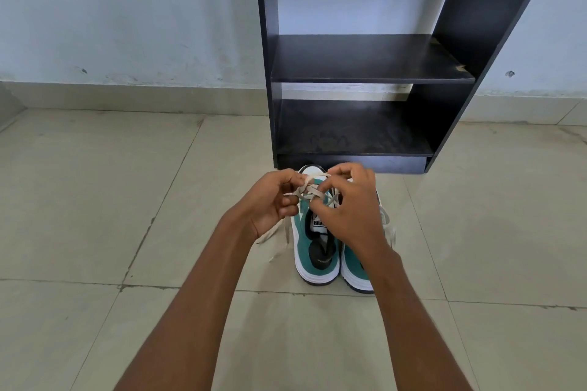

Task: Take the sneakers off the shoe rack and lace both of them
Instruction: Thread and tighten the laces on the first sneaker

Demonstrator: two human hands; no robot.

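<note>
Tying off well means keeping the cream lace (307,191) taut between both sets of fingers, left hand (275,200) and right hand (344,205) pinching it just above the left sneaker (313,251) on the floor (127,200).

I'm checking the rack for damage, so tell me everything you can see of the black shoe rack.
The black shoe rack stands upright on the tiled floor against the pale wall. It looks like dark laminated board, open-backed, with two shelves in view, both bare. The upper shelf's front right edge is chipped; the lower shelf looks scuffed and dusty. The sneakers sit just before its base; whether they touch it is unclear.
</note>
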